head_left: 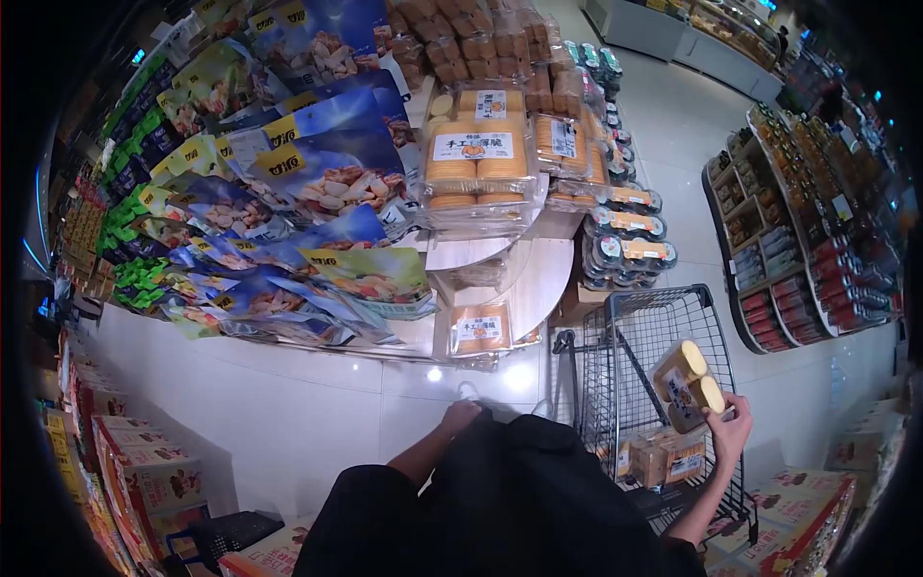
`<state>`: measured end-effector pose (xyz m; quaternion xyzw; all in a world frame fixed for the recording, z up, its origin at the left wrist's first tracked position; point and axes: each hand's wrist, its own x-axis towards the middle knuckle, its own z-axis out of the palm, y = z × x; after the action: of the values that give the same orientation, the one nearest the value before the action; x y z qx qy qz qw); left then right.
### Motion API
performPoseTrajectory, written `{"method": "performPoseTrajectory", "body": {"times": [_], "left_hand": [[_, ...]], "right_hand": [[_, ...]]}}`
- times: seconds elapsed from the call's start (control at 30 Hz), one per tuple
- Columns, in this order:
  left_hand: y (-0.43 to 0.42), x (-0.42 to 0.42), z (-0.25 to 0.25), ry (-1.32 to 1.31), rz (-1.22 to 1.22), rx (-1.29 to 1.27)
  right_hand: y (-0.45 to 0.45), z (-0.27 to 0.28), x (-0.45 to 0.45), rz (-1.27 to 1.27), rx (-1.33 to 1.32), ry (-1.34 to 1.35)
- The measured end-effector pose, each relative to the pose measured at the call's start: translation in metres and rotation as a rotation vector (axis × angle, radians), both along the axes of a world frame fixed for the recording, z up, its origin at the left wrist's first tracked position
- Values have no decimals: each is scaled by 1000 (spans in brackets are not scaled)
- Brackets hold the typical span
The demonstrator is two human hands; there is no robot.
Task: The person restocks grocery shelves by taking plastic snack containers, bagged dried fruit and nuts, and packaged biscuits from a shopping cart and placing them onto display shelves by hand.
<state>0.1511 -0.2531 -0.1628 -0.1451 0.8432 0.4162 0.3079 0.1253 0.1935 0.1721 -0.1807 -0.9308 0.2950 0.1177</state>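
Note:
My right hand (733,431) grips a clear plastic pack of round yellow biscuits (678,388) by its lower right side. The pack is tilted, with a printed label on it, and is held over the wire shopping cart (598,385). Under it in the cart lie clear packs of brown baked goods (668,459). My left hand (461,415) hangs in front of my dark clothing, near the display's front edge; its fingers are too small and hidden to make out. Similar biscuit packs (473,159) are stacked on the display ahead, with another biscuit pack (481,332) on the lower shelf.
Blue and green snack bags (332,173) fill the display's left side. Round-tubbed packs (627,248) are stacked beyond the cart. A curved shelf of goods (803,240) stands at right. Cartons (149,471) line the lower left, near a dark basket (231,534).

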Motion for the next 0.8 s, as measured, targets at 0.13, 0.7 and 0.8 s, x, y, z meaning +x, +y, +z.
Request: {"method": "performPoseTrajectory", "body": {"times": [0.13,0.7,0.8], "left_hand": [[21,-47,70,-136,191,686],[12,-67,63,-240,687,1264],[21,-67,34,-226,696,1204]], "right_hand": [[-42,-17,-36,134,-282,92],[-224,-183,-87,172,-680,-572],[-216,-203,-89,166,-752,-633]]}}
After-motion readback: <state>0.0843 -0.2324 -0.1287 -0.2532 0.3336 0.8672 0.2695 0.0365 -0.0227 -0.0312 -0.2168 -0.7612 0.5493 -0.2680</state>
